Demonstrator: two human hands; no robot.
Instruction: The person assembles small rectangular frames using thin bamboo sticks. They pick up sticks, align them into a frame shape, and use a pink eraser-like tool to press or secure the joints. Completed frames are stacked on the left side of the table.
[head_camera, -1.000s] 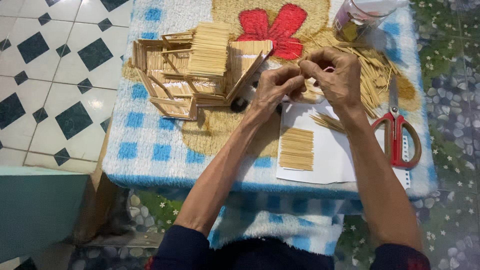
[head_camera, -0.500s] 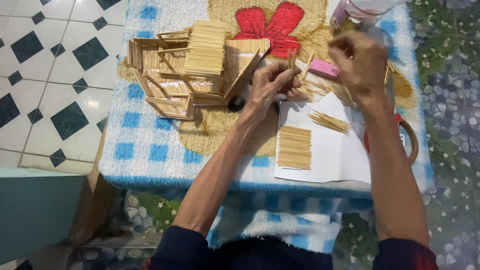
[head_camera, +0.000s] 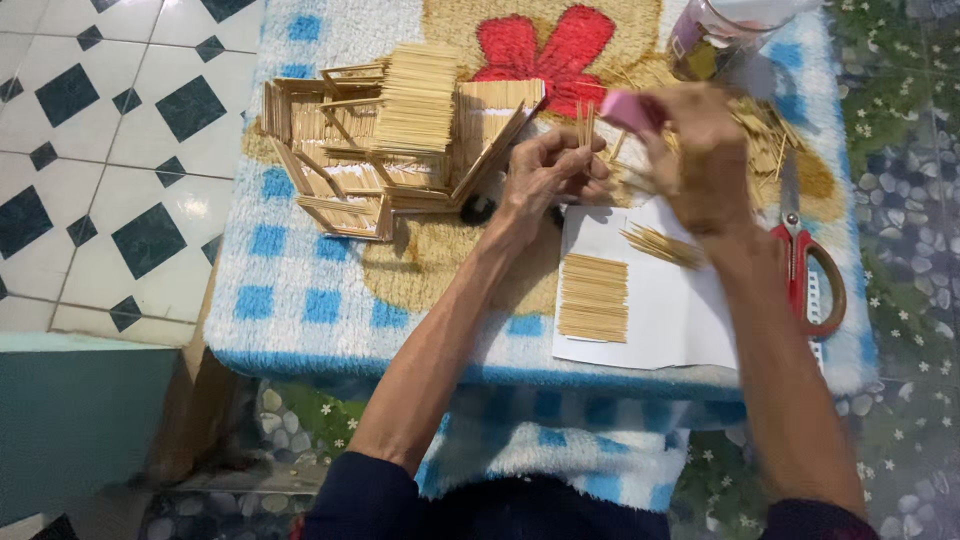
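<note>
A small table draped in a blue-checked fleece cloth (head_camera: 300, 300) carries everything here. The left hand (head_camera: 548, 170) sits near the middle of the table, fingers pinched narrowly around a few thin wooden sticks (head_camera: 585, 122) that stand upright out of the grip, a hold that seems meant to keep their ends level and free. The right hand (head_camera: 700, 160) hovers just beside it toward the far right corner, blurred, closed on a small pink object (head_camera: 628, 110); what that object is cannot be told. Just left of the left hand stands a stick-built model (head_camera: 400, 130), a frame of glued sticks with a slatted panel across its top, occupying the far left part of the table. Under the wrists lies a white paper sheet (head_camera: 660, 310) at the near right edge, apparently there as a clean working surface: on it rest a flat mat of sticks laid side by side (head_camera: 593, 297) and a small loose bundle (head_camera: 662, 245). Red-handled scissors (head_camera: 810, 270) lie along the right edge, handles toward the person. A clear jar (head_camera: 715, 40) stands at the far right corner beside a heap of loose sticks (head_camera: 765, 130), close to the right hand.
</note>
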